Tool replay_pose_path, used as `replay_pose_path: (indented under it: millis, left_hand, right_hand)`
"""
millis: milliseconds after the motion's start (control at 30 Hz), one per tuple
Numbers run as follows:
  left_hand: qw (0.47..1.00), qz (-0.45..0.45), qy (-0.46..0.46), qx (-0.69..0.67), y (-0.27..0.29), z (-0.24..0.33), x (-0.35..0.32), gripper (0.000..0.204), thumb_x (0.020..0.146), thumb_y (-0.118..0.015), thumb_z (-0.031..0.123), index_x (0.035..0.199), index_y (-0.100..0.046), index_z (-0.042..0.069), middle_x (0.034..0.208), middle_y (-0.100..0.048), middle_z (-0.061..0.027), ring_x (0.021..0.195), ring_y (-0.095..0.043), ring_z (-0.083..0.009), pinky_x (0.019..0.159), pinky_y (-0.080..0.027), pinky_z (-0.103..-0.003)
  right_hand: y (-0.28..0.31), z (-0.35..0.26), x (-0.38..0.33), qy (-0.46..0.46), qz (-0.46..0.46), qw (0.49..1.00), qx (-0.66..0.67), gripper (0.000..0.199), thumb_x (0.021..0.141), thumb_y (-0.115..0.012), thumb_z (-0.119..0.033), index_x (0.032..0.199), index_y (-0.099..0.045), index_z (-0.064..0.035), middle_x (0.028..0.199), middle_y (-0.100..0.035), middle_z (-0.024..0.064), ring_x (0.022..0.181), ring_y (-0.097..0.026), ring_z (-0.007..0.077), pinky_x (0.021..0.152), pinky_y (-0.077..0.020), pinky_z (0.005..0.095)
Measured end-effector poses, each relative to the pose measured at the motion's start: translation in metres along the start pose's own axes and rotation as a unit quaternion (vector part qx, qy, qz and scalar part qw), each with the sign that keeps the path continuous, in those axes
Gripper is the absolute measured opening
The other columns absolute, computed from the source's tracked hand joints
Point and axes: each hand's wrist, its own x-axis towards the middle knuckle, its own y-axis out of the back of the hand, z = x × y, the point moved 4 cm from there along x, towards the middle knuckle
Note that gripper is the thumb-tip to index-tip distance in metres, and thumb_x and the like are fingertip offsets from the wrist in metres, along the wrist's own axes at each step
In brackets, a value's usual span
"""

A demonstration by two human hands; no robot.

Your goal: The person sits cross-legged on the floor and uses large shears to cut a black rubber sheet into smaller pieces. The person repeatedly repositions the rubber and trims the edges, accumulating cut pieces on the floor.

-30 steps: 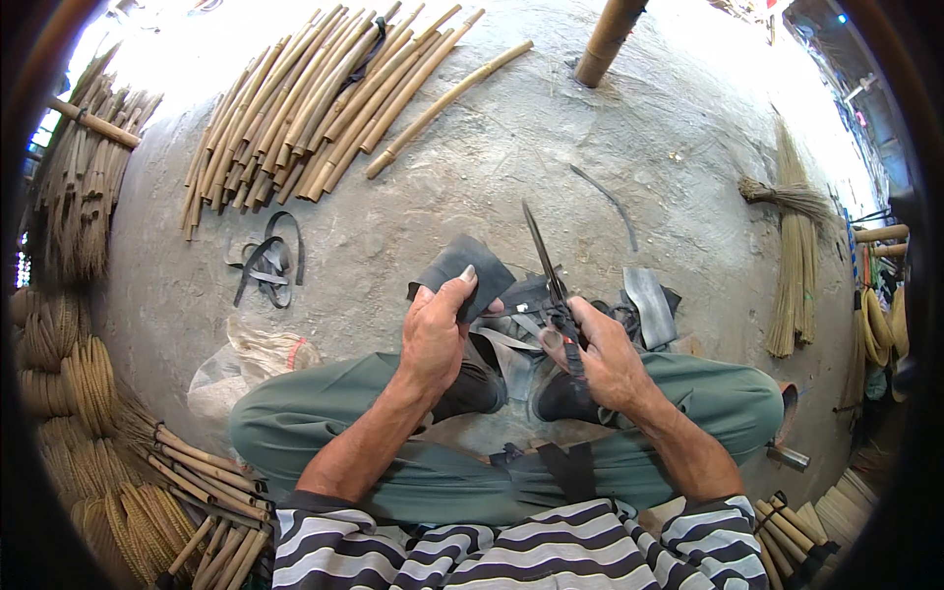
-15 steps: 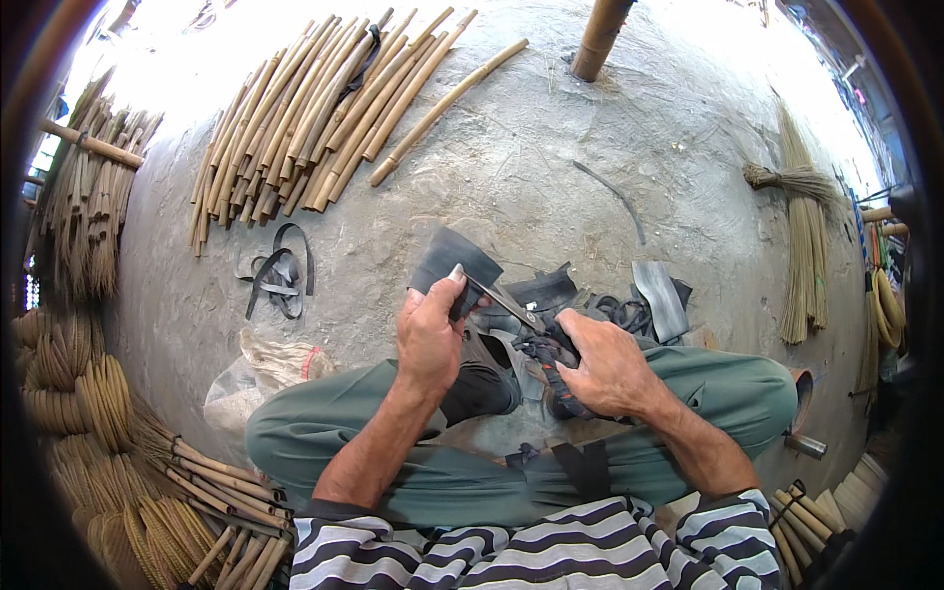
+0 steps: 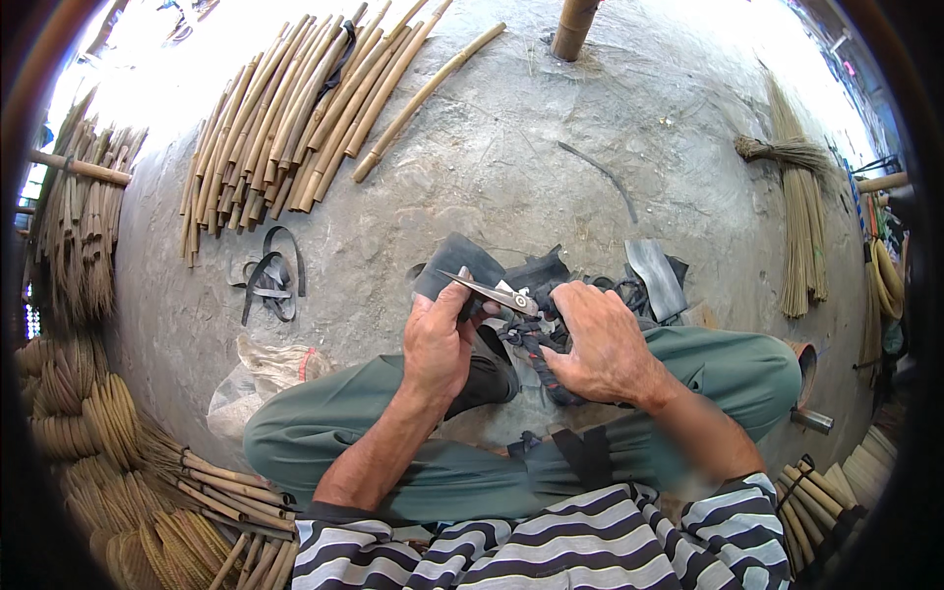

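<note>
My left hand pinches a piece of black rubber sheet, thumb on top, in front of my crossed legs. In my right hand is a pair of scissors, its fingers closed around the handles, which look wrapped in dark strips and are partly hidden. The blades point left, and one long blade passes above the sheet, close to my left thumb tip. Whether that blade touches the rubber I cannot tell. Just beyond the scissors lie dark rubber scraps, and a grey rubber piece rests to their right.
Bamboo poles lie at the far left of the concrete floor. Curled black strips and a whitish sack sit left of my knee. A bamboo post stands ahead. A straw broom head lies right; bundled canes fill the lower left.
The scissors have swung up from the sheet's right edge, so a blade now crosses above the rubber near my left thumb. My left hand still grips the sheet. The view has shifted slightly.
</note>
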Motion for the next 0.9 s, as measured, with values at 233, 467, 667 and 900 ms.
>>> replay_pose_path:
  millis: [233, 467, 667, 900]
  left_hand:
    - [0.998, 0.012, 0.055, -0.014, 0.005, -0.002, 0.000, 0.020, 0.105, -0.053, 0.013, 0.112, -0.065, -0.001, 0.102, -0.073, -0.0129, 0.090, -0.071, -0.0231, 0.082, -0.057, -0.038]
    - [0.997, -0.014, 0.074, -0.020, 0.009, 0.000, 0.004, 0.015, 0.103, -0.058, 0.012, 0.113, -0.065, 0.003, 0.102, -0.073, -0.0084, 0.093, -0.070, -0.0184, 0.083, -0.055, -0.035]
    - [0.997, 0.000, 0.025, 0.069, 0.000, -0.005, -0.003, 0.017, 0.100, -0.060, 0.007, 0.116, -0.064, 0.002, 0.108, -0.073, -0.0085, 0.095, -0.071, -0.0185, 0.087, -0.058, -0.038]
    - [0.997, 0.004, 0.063, 0.033, 0.001, -0.006, -0.005, 0.017, 0.099, -0.064, 0.009, 0.115, -0.066, 0.005, 0.108, -0.073, -0.0036, 0.099, -0.069, -0.0136, 0.089, -0.055, -0.036]
  right_hand:
    - [0.004, -0.003, 0.000, -0.030, -0.044, 0.999, -0.010, 0.045, 0.083, -0.079, -0.036, 0.099, -0.057, -0.0013, 0.090, -0.066, 0.0192, 0.087, -0.068, 0.0394, 0.078, -0.0510, 0.0498]
    - [0.002, 0.000, -0.003, -0.044, -0.072, 0.996, 0.016, 0.040, 0.081, -0.078, -0.030, 0.094, -0.054, -0.0012, 0.085, -0.062, 0.0219, 0.083, -0.065, 0.0446, 0.073, -0.0509, 0.0519]
    - [0.004, 0.000, -0.001, 0.017, 0.030, 0.999, -0.041, 0.042, 0.082, -0.081, -0.034, 0.098, -0.057, -0.0033, 0.088, -0.063, 0.0169, 0.087, -0.064, 0.0370, 0.077, -0.0464, 0.0463]
    - [-0.001, 0.002, -0.004, -0.045, -0.070, 0.996, -0.019, 0.043, 0.083, -0.080, -0.034, 0.099, -0.057, -0.0011, 0.087, -0.067, 0.0208, 0.084, -0.069, 0.0430, 0.077, -0.0515, 0.0521]
